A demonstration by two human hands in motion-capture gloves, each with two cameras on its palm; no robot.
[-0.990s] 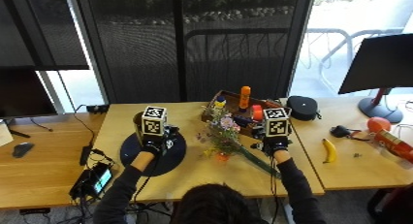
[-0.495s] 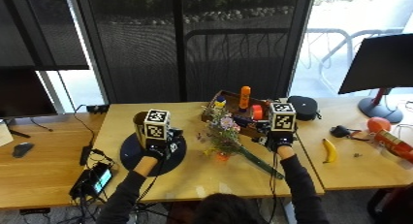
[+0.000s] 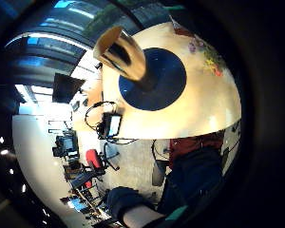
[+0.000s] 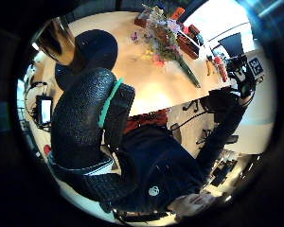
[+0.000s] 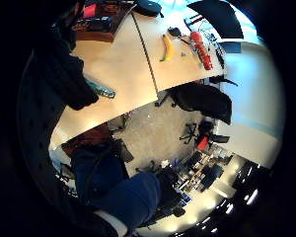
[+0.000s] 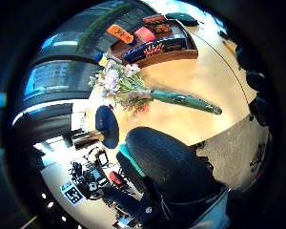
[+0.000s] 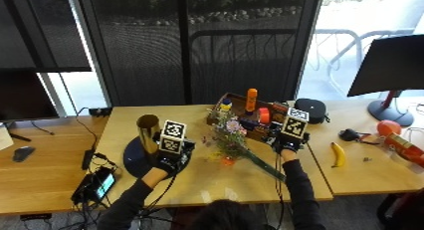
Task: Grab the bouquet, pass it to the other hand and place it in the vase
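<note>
Your right hand (image 7: 286, 143) hovers above the surface (image 7: 199, 175), just beside the bouquet's wrapped green stem, and holds nothing; in its thumb side palm view a finger (image 6: 169, 164) arches out over the surface with no contact on anything, though how far the rest of the hand is spread I cannot tell. Your left hand (image 7: 167, 160) hangs over the dark round mat (image 7: 136, 158) next to the gold vase (image 7: 147, 129), also holding nothing, its fingers (image 4: 83, 123) bent loosely in front of the palm.

The bouquet (image 7: 233, 140) lies flat on the surface between your two hands, blooms pointing toward the wooden tray (image 7: 255, 121), stem (image 7: 265, 168) running back toward your body. For the pickup, come down on the stem with the right hand, below the flower heads, so the blooms are not crushed. Grip partway along the wrap, leaving free stem for the left hand to take over. The vase stands upright on its mat, well apart from the bouquet
</note>
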